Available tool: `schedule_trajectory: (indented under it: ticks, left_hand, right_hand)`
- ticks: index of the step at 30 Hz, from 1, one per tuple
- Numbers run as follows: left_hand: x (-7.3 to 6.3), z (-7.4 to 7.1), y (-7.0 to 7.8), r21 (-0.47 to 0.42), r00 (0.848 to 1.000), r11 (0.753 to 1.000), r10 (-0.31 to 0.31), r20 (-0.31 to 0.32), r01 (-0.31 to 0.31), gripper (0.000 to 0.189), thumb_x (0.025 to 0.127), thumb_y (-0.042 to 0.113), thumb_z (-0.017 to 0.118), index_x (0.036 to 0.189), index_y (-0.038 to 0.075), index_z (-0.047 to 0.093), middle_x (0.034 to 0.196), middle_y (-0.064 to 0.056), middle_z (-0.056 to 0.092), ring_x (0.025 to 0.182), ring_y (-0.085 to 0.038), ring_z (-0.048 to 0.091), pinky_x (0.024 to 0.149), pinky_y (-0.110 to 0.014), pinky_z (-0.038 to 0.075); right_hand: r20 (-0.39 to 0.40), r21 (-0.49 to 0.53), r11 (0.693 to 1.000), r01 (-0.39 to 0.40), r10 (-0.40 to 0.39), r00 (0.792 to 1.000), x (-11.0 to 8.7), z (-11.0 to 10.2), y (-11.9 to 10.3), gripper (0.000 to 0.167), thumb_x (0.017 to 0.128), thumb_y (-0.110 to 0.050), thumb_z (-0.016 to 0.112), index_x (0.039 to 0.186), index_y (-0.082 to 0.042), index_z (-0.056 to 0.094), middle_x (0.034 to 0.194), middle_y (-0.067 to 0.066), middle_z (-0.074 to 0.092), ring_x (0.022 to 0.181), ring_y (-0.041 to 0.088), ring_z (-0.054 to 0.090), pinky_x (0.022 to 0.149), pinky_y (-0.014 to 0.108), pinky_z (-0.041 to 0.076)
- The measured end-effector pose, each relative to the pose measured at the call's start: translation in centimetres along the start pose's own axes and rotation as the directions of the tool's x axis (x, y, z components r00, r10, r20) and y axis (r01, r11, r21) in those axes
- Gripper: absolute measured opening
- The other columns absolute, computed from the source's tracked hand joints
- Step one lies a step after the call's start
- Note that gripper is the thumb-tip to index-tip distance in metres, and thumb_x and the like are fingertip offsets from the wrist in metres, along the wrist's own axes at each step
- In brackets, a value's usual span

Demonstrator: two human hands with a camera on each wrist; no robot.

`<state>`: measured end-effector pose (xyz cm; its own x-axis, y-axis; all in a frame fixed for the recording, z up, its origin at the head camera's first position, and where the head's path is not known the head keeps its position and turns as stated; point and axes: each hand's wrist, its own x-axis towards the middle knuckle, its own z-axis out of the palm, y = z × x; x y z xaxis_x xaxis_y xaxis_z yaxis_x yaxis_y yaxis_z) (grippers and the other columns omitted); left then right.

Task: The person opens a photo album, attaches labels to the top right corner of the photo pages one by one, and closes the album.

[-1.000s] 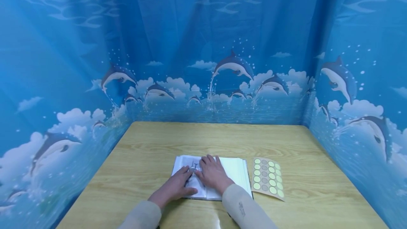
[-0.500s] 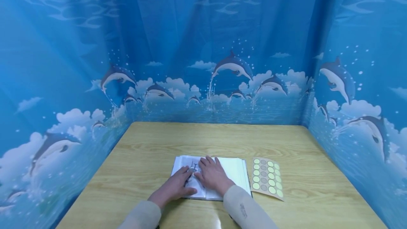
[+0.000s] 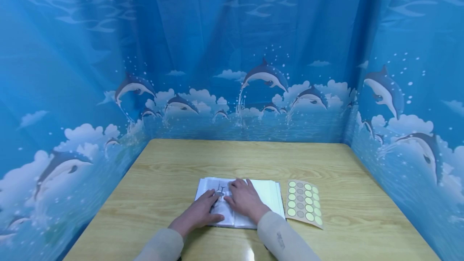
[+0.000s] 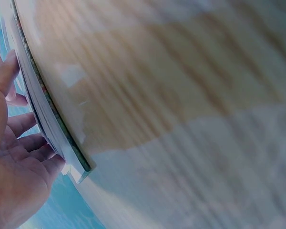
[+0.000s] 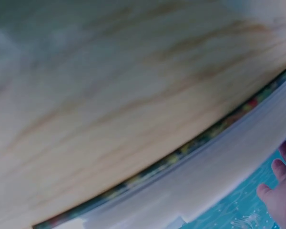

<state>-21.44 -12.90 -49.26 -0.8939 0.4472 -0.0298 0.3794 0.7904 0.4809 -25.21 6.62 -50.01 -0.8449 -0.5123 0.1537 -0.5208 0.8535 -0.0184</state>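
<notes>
An open album (image 3: 268, 196) with white, glossy pages lies on the table, and dark lines (image 3: 222, 188) show on its left page. My left hand (image 3: 201, 210) rests on that left page with fingers extended and thumb apart, towards the near edge. Beside it, my right hand (image 3: 247, 201) lies across the middle of the album, its fingertips on the left page near the dark lines. In the left wrist view, the left fingers (image 4: 35, 145) lie along the page side of the album. From the right wrist, the album's dark patterned cover edge (image 5: 181, 153) shows under the pages.
Right of the album lies a sheet of round yellow stickers (image 3: 304, 204), close to the album's edge. The wooden table (image 3: 174, 160) is bordered at the back and sides by a blue dolphin-print curtain (image 3: 224, 51).
My right hand has shifted slightly to the right and its fingers are a little more bent. The left hand has stayed in place on the page.
</notes>
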Motion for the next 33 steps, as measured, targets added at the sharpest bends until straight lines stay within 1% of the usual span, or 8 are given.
schedule_trajectory:
  ticks: [5, 16, 20, 26, 30, 33]
  left_hand:
    - [0.0, 0.0, 0.1, 0.0, 1.0, 1.0, -0.028, 0.014, 0.028, 0.076, 0.087, 0.04, 0.075, 0.14, -0.007, 0.049, 0.151, -0.03, 0.036, 0.14, -0.046, 0.032, 0.114, -0.057, 0.028]
    - [0.1, 0.0, -0.1, 0.001, 1.0, 1.0, -0.016, 0.005, 0.016, 0.075, 0.087, 0.039, 0.076, 0.139, -0.008, 0.05, 0.15, -0.03, 0.037, 0.14, -0.045, 0.032, 0.114, -0.056, 0.029]
    - [0.0, 0.0, 0.0, 0.002, 1.0, 1.0, -0.016, 0.004, 0.016, 0.075, 0.086, 0.039, 0.076, 0.139, -0.008, 0.05, 0.15, -0.03, 0.037, 0.14, -0.045, 0.033, 0.114, -0.056, 0.029]
    - [0.0, -0.2, 0.2, 0.004, 0.999, 0.999, -0.043, 0.019, 0.043, 0.077, 0.087, 0.041, 0.075, 0.141, -0.005, 0.048, 0.152, -0.028, 0.035, 0.141, -0.044, 0.031, 0.115, -0.056, 0.027]
    - [-0.1, -0.2, 0.3, 0.006, 0.999, 0.999, -0.042, 0.02, 0.042, 0.077, 0.087, 0.042, 0.075, 0.142, -0.005, 0.048, 0.152, -0.028, 0.035, 0.141, -0.044, 0.031, 0.115, -0.056, 0.028]
    - [-0.1, -0.2, 0.3, 0.008, 0.999, 0.999, -0.041, 0.024, 0.041, 0.078, 0.087, 0.042, 0.075, 0.142, -0.005, 0.048, 0.152, -0.029, 0.035, 0.141, -0.045, 0.031, 0.115, -0.056, 0.028]
  right_hand:
    - [-0.001, -0.009, 1.0, 0.001, -0.001, 1.0, -0.1, 0.0, 0.1, 0.053, 0.1, -0.047, 0.052, 0.135, -0.008, 0.059, 0.136, 0.008, 0.057, 0.133, 0.027, 0.046, 0.113, 0.058, 0.03]
    - [0.016, -0.02, 0.999, -0.031, 0.031, 0.999, 0.1, 0.1, 0.4, 0.057, 0.099, -0.051, 0.051, 0.14, -0.012, 0.055, 0.137, 0.009, 0.055, 0.132, 0.028, 0.046, 0.113, 0.057, 0.03]
    - [0.021, -0.01, 0.999, -0.041, 0.041, 0.999, 0.4, 0.2, 0.4, 0.058, 0.098, -0.053, 0.051, 0.139, -0.012, 0.056, 0.137, 0.011, 0.055, 0.132, 0.029, 0.046, 0.113, 0.058, 0.03]
    - [0.06, 0.029, 0.997, -0.076, 0.075, 0.995, 0.8, 0.6, 0.2, 0.062, 0.098, -0.056, 0.05, 0.141, -0.01, 0.054, 0.141, 0.013, 0.051, 0.136, 0.031, 0.042, 0.115, 0.059, 0.025]
    - [0.074, 0.021, 0.996, -0.083, 0.081, 0.994, 0.9, 0.6, 0.1, 0.064, 0.099, -0.056, 0.048, 0.141, -0.01, 0.053, 0.144, 0.013, 0.049, 0.138, 0.031, 0.039, 0.115, 0.058, 0.024]
    - [0.074, 0.011, 0.997, -0.072, 0.071, 0.995, 1.0, 0.6, -0.1, 0.063, 0.099, -0.056, 0.048, 0.141, -0.009, 0.053, 0.144, 0.012, 0.049, 0.138, 0.03, 0.039, 0.115, 0.058, 0.025]
